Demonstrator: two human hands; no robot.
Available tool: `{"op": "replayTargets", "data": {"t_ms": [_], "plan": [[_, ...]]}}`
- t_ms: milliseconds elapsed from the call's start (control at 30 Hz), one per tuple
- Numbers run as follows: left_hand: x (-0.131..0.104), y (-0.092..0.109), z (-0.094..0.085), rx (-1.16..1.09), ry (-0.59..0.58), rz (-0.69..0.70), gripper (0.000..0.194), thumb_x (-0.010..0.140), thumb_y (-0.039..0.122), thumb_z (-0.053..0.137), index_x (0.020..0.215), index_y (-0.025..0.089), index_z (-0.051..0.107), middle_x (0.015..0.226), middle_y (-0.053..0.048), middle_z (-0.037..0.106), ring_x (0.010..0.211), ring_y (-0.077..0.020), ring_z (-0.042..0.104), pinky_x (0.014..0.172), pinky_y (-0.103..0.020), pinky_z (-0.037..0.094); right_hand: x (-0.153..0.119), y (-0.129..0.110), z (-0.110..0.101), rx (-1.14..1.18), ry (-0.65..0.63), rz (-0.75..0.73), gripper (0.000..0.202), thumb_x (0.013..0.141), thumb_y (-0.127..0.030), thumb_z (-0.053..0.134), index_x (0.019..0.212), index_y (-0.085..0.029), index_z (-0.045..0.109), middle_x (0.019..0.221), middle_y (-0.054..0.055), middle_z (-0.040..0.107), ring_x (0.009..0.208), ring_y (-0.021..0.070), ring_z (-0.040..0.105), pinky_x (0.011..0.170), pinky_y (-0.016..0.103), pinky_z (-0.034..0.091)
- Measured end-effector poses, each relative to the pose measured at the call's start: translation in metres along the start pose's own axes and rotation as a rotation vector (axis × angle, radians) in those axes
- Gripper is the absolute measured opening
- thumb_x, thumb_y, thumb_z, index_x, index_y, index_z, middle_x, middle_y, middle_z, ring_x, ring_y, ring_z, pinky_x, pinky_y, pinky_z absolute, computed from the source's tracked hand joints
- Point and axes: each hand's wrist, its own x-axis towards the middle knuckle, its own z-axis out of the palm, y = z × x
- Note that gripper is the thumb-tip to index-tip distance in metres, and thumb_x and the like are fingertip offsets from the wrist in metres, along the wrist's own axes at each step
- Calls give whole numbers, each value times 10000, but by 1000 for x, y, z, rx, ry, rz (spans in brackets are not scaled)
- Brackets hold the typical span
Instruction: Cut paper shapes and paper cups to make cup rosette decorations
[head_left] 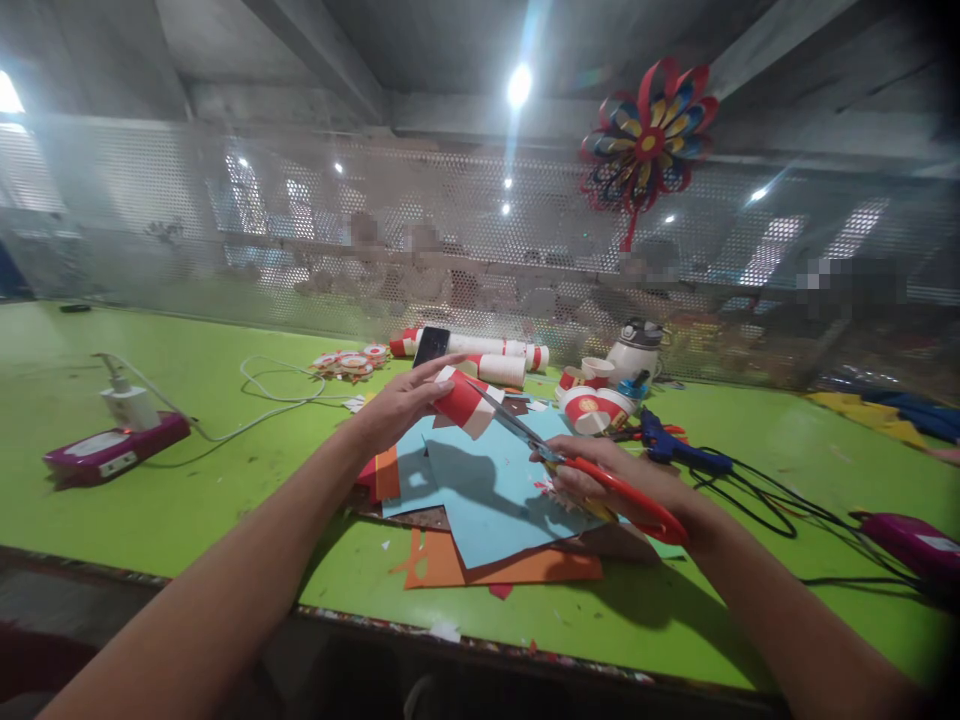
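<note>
My left hand (409,398) is closed on a red and white paper cup (466,402), held tilted above the table. In my right hand (592,468) is a pair of scissors (626,497) with red handles. The scissor blades reach up and left to the cup's rim, and one blade lies along its side; whether they cut into it I cannot tell. Sheets of light blue paper (480,490) lie beneath both hands, over orange paper (510,572). Small paper scraps lie near my right hand.
Stacked paper cups (502,370) and a phone (431,346) lie behind. Cut cups (592,408) and a white bottle (636,352) stand right of them. A blue glue gun (684,448) trails a black cord. A purple power strip (116,450) is at left.
</note>
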Motion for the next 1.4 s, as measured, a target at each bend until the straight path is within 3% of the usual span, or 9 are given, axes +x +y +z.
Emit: {"op": "replayTargets", "data": {"t_ms": [600, 900, 1033, 1200, 1400], "plan": [[1, -2, -2, 18, 7, -9, 463, 818, 287, 595, 1269, 208, 533, 1064, -102, 621, 872, -193, 567, 768, -322, 450, -2, -6, 2, 85, -17, 35, 413, 884, -534, 419, 1036, -178, 563, 829, 36, 576, 721, 156, 536, 628, 264, 446], [0, 1, 0, 93, 20, 18, 467, 815, 307, 604, 1269, 227, 530, 1164, -111, 610, 941, -210, 587, 780, -307, 455, 0, -5, 1, -34, -12, -33, 400, 897, -520, 402, 999, -181, 588, 799, 21, 557, 697, 142, 485, 606, 252, 403], [0, 2, 0, 48, -2, 11, 514, 788, 283, 636, 1282, 205, 516, 1077, -121, 641, 932, -223, 601, 791, -325, 461, -1, -5, 5, -28, 16, 12, 384, 884, -525, 432, 942, -181, 593, 761, 7, 542, 645, 121, 464, 551, 228, 369], [-1, 2, 1, 45, -8, 0, 714, 670, 176, 736, 1324, 231, 455, 979, -98, 652, 807, -202, 616, 701, -312, 473, 2, -7, 11, -105, 77, 30, 337, 873, -499, 470, 899, -184, 588, 705, -10, 531, 620, 119, 465, 546, 230, 361], [0, -1, 1, 29, 38, 37, 668, 653, 153, 734, 1277, 208, 501, 994, -95, 637, 775, -179, 606, 669, -284, 466, 5, -9, 14, -266, 182, -12, 307, 825, -494, 549, 820, -188, 573, 746, 4, 579, 650, 140, 489, 574, 249, 369]]}}
